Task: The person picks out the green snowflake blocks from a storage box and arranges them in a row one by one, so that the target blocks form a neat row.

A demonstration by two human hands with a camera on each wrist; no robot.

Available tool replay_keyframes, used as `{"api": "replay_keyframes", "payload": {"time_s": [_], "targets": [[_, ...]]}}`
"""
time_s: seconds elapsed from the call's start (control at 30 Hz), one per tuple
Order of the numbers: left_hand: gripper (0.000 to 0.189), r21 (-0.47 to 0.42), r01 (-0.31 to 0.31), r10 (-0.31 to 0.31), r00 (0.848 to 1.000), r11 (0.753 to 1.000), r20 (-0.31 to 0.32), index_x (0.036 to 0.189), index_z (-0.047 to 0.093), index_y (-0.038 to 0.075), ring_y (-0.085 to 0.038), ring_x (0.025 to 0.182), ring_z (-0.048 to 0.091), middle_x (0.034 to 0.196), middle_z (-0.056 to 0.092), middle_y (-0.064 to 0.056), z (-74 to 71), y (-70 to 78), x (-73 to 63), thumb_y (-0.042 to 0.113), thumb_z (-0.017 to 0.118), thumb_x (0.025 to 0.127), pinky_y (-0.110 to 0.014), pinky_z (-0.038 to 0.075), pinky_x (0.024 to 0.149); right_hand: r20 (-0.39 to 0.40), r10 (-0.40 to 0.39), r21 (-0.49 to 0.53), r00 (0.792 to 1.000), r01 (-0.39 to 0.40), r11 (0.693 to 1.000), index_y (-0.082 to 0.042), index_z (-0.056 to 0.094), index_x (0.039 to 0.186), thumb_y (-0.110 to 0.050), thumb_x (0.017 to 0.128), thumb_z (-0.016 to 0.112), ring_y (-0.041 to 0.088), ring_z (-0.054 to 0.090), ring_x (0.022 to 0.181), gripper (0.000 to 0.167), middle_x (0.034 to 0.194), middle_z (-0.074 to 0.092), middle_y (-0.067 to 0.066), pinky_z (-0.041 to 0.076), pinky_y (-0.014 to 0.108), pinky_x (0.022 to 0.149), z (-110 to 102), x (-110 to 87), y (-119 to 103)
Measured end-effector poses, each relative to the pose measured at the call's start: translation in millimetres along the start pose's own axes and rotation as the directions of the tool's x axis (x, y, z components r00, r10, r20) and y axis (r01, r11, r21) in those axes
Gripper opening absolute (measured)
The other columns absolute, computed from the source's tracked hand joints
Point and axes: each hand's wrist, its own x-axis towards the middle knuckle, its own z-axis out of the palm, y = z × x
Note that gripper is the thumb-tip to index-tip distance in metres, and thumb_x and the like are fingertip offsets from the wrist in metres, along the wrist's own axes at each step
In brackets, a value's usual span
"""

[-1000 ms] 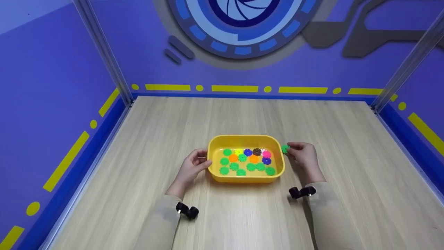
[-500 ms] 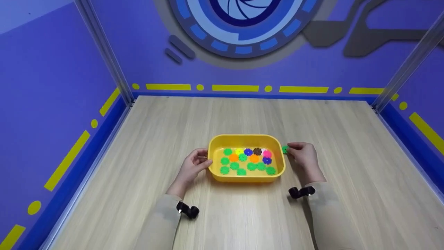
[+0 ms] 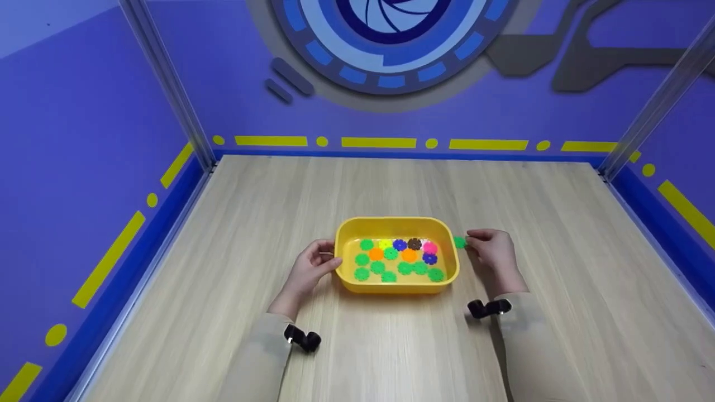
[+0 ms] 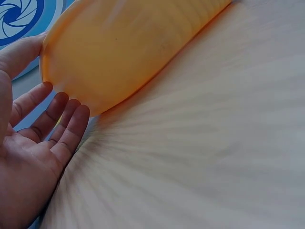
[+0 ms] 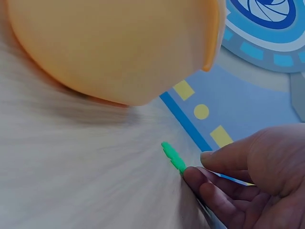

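In the head view, my left hand [image 3: 304, 271] holds the left end of a yellow plastic basin [image 3: 397, 288], thumb at the rim and fingers against the outer wall. The left wrist view shows those fingertips [image 4: 76, 119] touching the basin's side [image 4: 119, 57]. Several toothed snowflake discs lie inside, mostly green ones [image 3: 362, 274]. Just right of the basin, a green snowflake disc [image 5: 173, 157] appears to lie flat on the table. My right hand [image 3: 492, 249] is beside it, a fingertip at its edge, with thumb and fingers [image 5: 194, 177] apart.
The wooden table [image 3: 268, 206] is bounded by blue panels [image 3: 223, 111] with yellow markings at the back and sides. Black wrist cameras [image 3: 302, 338] sit on both sleeves. Among the discs in the basin are orange [image 3: 409, 255], brown [image 3: 414, 244] and pink [image 3: 429, 247] ones.
My right hand has let go of the green snowflake disc and shifted slightly right; the disc has settled beside the basin. My left hand and the basin stay put.
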Motion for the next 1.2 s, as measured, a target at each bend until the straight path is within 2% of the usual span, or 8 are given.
{"api": "replay_keyframes", "payload": {"time_s": [0.2, 0.4, 0.5, 0.73, 0.87, 0.97, 1.2], "targets": [[0.045, 0.015, 0.004, -0.004, 1.000, 1.000, -0.011, 0.132, 0.057, -0.002, -0.015, 0.102, 0.062, 0.128, 0.062, -0.022, 0.0, 0.7, -0.4, 0.005, 0.074, 0.092, -0.022, 0.055, 0.084, 0.021, 0.034, 0.047, 0.999, -0.035, 0.998, 0.009, 0.065, 0.129, -0.010, 0.099, 0.064, 0.005, 0.066, 0.078, 0.036, 0.116, 0.072, 0.024, 0.054, 0.016, 0.071, 0, 0.9, -1], [0.045, 0.013, 0.004, -0.004, 1.000, 1.000, -0.008, 0.133, 0.057, -0.003, -0.016, 0.102, 0.062, 0.130, 0.061, -0.024, 0.3, 0.5, -0.5, 0.005, 0.074, 0.092, -0.022, 0.055, 0.083, 0.030, 0.071, 0.117, 0.997, -0.074, 0.990, 0.007, 0.064, 0.132, -0.010, 0.099, 0.064, 0.011, 0.066, 0.082, 0.037, 0.112, 0.070, 0.017, 0.056, 0.018, 0.075, -1, -1.2, -2], [0.045, 0.012, 0.004, -0.004, 1.000, 1.000, -0.008, 0.133, 0.057, -0.002, -0.016, 0.102, 0.062, 0.130, 0.061, -0.023, 0.1, 0.6, -0.8, 0.005, 0.074, 0.092, -0.022, 0.055, 0.083, 0.032, 0.075, 0.122, 0.997, -0.078, 0.989, 0.005, 0.063, 0.134, -0.012, 0.099, 0.065, 0.011, 0.066, 0.084, 0.039, 0.113, 0.069, 0.015, 0.057, 0.019, 0.076, -4, -2.8, -4], [0.045, -0.023, -0.003, 0.003, 1.000, 1.000, 0.005, 0.133, 0.056, -0.004, -0.017, 0.102, 0.062, 0.129, 0.061, -0.023, -0.4, -0.5, -0.3, 0.002, 0.073, 0.091, -0.023, 0.055, 0.083, 0.061, 0.040, 0.150, 0.997, -0.048, 0.987, 0.004, 0.061, 0.137, -0.015, 0.100, 0.065, 0.012, 0.070, 0.089, 0.042, 0.123, 0.067, 0.021, 0.060, 0.025, 0.081, -9, -7.6, -14], [0.045, -0.017, -0.002, 0.002, 1.000, 1.000, 0.001, 0.132, 0.057, -0.004, -0.017, 0.102, 0.062, 0.129, 0.061, -0.022, -0.3, -0.9, 0.0, 0.003, 0.074, 0.091, -0.023, 0.055, 0.083, 0.075, 0.063, 0.151, 0.995, -0.073, 0.986, 0.000, 0.061, 0.138, -0.018, 0.100, 0.066, 0.014, 0.067, 0.094, 0.042, 0.122, 0.065, 0.014, 0.061, 0.029, 0.085, -11, -9.6, -21], [0.045, -0.010, 0.000, 0.000, 1.000, 1.000, -0.001, 0.133, 0.056, -0.004, -0.017, 0.102, 0.062, 0.130, 0.061, -0.023, -0.2, -1.2, 0.0, 0.003, 0.074, 0.092, -0.023, 0.055, 0.084, 0.076, 0.048, 0.129, 0.996, -0.057, 0.990, -0.002, 0.062, 0.138, -0.020, 0.100, 0.067, 0.012, 0.067, 0.093, 0.042, 0.121, 0.066, 0.012, 0.060, 0.028, 0.087, -12, -11.1, -27], [0.046, 0.005, 0.002, -0.002, 1.000, 1.000, -0.001, 0.133, 0.056, -0.002, -0.016, 0.103, 0.061, 0.130, 0.061, -0.021, 0.0, -0.1, -0.4, 0.006, 0.074, 0.092, -0.022, 0.055, 0.085, 0.115, -0.073, 0.063, 0.991, 0.066, 0.996, -0.001, 0.062, 0.138, -0.019, 0.101, 0.065, 0.004, 0.070, 0.088, 0.042, 0.124, 0.071, 0.017, 0.056, 0.018, 0.082, -19, -16.7, -38]]}}
